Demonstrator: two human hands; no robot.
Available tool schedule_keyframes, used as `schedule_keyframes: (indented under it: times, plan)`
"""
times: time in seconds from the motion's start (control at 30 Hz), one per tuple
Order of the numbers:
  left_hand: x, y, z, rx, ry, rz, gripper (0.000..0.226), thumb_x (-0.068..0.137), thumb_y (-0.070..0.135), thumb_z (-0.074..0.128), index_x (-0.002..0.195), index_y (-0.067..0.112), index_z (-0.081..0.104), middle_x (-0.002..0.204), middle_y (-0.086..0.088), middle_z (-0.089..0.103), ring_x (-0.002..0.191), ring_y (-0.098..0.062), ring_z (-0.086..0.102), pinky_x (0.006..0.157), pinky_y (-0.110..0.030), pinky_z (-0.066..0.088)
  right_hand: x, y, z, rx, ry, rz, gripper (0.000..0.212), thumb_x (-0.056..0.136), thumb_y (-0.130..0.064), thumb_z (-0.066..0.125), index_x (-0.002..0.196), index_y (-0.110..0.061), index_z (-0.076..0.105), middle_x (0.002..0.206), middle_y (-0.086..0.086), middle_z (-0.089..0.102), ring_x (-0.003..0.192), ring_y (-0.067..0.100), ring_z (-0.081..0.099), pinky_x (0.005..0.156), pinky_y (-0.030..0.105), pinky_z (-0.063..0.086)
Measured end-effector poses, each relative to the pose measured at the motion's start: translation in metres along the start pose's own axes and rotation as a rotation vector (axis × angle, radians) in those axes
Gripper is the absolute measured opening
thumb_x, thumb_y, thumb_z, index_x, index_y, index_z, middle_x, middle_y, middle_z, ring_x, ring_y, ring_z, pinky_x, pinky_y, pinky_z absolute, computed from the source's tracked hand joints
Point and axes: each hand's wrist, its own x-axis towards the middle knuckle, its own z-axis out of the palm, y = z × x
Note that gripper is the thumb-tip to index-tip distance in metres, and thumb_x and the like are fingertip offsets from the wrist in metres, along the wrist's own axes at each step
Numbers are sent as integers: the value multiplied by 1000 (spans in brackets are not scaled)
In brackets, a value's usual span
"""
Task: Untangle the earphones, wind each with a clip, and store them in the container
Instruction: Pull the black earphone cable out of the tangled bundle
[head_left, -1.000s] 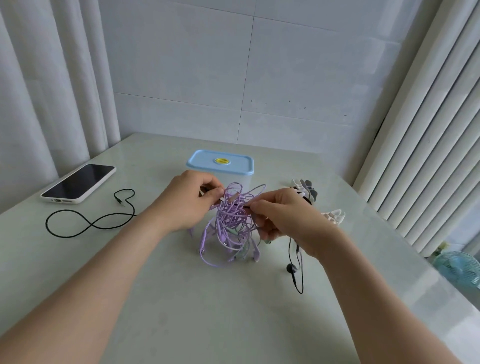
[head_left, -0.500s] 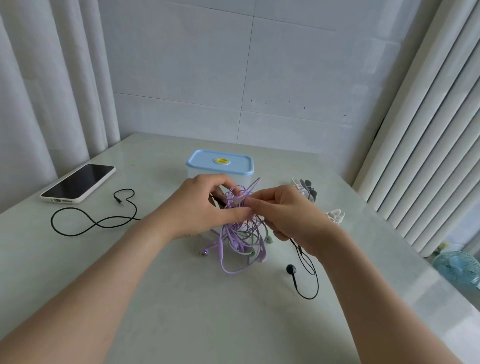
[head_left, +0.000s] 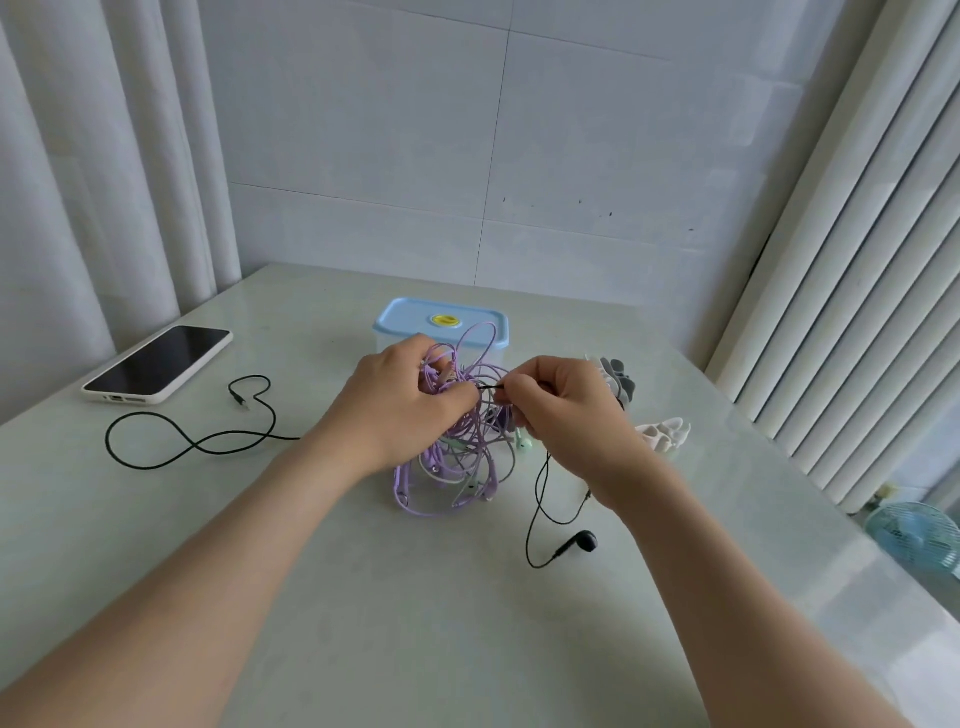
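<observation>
Tangle of purple earphones (head_left: 457, 457) sits mid-table (head_left: 363, 597), the lidded container (head_left: 441, 322) just behind it at 12 o'clock. Left hand (head_left: 400, 400) grips the bundle's top with curled fingers, probably as an anchor. Right hand (head_left: 561, 410), at 3 o'clock of the tangle, pinches the black cord (head_left: 488, 387) between thumb and forefinger, presumably to draw it free. Its earbud (head_left: 584, 541) lies at 5 o'clock. Clips (head_left: 662, 436) lie further out at 3 o'clock, untouched.

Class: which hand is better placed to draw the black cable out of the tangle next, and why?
Right. The right hand pinches the black cable, whose earbud lies on its side; the left hand is busy holding the purple tangle.
</observation>
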Motion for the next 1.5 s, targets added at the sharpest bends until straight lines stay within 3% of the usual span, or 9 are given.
schedule_keyframes:
  times: [0.17, 0.47, 0.6, 0.73, 1.0, 1.13, 1.33, 1.43, 1.5]
  plan:
    - [-1, 2, 1, -92, -12, 0, 20, 87, 40, 68, 84, 25, 56, 75, 13, 61, 64, -1, 52, 61, -22, 36, -2, 1, 6, -114, 31, -143, 20, 99, -21, 60, 87, -20, 76, 75, -7, 66, 61, 3, 48, 58, 16, 37]
    - [1, 9, 8, -182, 19, -73, 29, 89, 37, 66, 86, 11, 54, 72, 8, 54, 69, -14, 47, 66, -31, 40, -3, 2, 14, -39, 13, -209, 20, 108, -18, 37, 101, -7, 53, 88, 0, 80, 88, 26, 72, 86, 49, 56]
    - [0, 4, 10, -75, 91, -83, 33, 88, 35, 62, 72, 17, 40, 61, 6, 38, 63, -18, 35, 60, -34, 33, -6, -3, 16, 102, 38, -196, 17, 112, -14, 29, 102, -7, 41, 81, 11, 79, 80, 22, 76, 77, 36, 59]
    - [3, -4, 8, -13, 135, -75, 31, 86, 33, 65, 73, 14, 45, 63, 6, 45, 64, -20, 40, 60, -32, 34, -2, -8, 8, 136, 240, -213, 17, 112, -15, 32, 107, -8, 47, 82, 6, 80, 85, 20, 78, 82, 43, 60]
    - [4, -19, 3, 248, 248, 0, 20, 93, 30, 63, 101, 17, 50, 91, 1, 59, 88, -34, 52, 73, -40, 43, 1, -22, -19, 965, 622, 37, 23, 113, -16, 21, 104, -15, 42, 77, 16, 72, 77, 36, 78, 75, 44, 65]
    - [5, -21, 7, 333, 276, 87, 14, 97, 21, 57, 107, 13, 51, 101, -6, 51, 85, -37, 52, 71, -39, 38, 2, -16, -24, 484, 720, 74, 22, 102, -14, 39, 97, -17, 60, 60, 7, 53, 46, 21, 49, 49, 27, 41]
    - [3, -21, 5, 295, 200, 282, 14, 95, 10, 60, 108, 13, 59, 105, -3, 44, 79, -29, 57, 70, -40, 49, -5, -3, 0, -700, 262, 108, 24, 90, -22, 49, 79, -18, 70, 76, 1, 64, 78, 30, 59, 56, 29, 37]
    - [2, -16, 8, 248, 162, 340, 13, 95, 10, 61, 107, 13, 60, 109, -3, 46, 82, -26, 57, 74, -40, 50, -6, 5, 7, -899, 64, 71, 28, 86, -19, 51, 91, -27, 78, 101, 0, 64, 102, 31, 56, 83, 35, 44]
    - [2, -14, 9, 225, 163, 378, 13, 94, 10, 61, 107, 13, 61, 110, -2, 47, 81, -24, 57, 75, -41, 52, -6, 6, 9, -935, -14, 19, 38, 88, -18, 53, 102, -43, 79, 117, -7, 55, 119, 29, 40, 101, 39, 25]
